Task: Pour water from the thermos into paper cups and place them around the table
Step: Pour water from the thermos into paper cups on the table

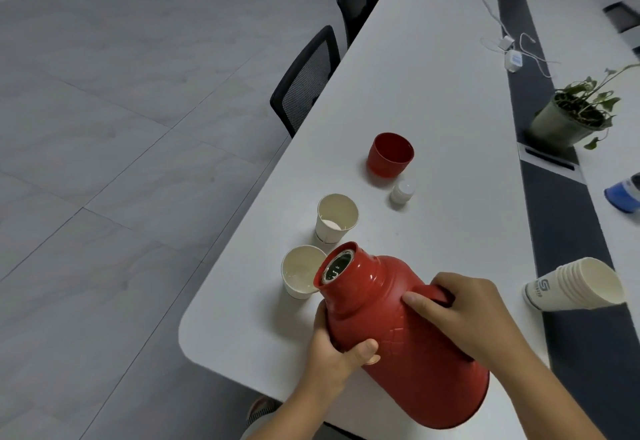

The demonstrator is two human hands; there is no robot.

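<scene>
We grip thermos [398,328], left hand [332,353] round body, right hand [460,311] on handle, tilted at table-corner cup [301,271]; serving remains.

A potted plant [576,117] stands on the dark strip [568,218] running down the white bench [433,93], with white chargers and cables [512,55] farther along. Black mesh chairs [306,83] line the bench's left edge over grey floor tiles [121,128], and a blue object [623,197] sits at the right border.

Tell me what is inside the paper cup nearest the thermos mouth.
The near cup shows a pale inner wall and bottom; whether water lies there I cannot tell. The thermos neck covers its right rim, and no stream shows at the mouth.
</scene>
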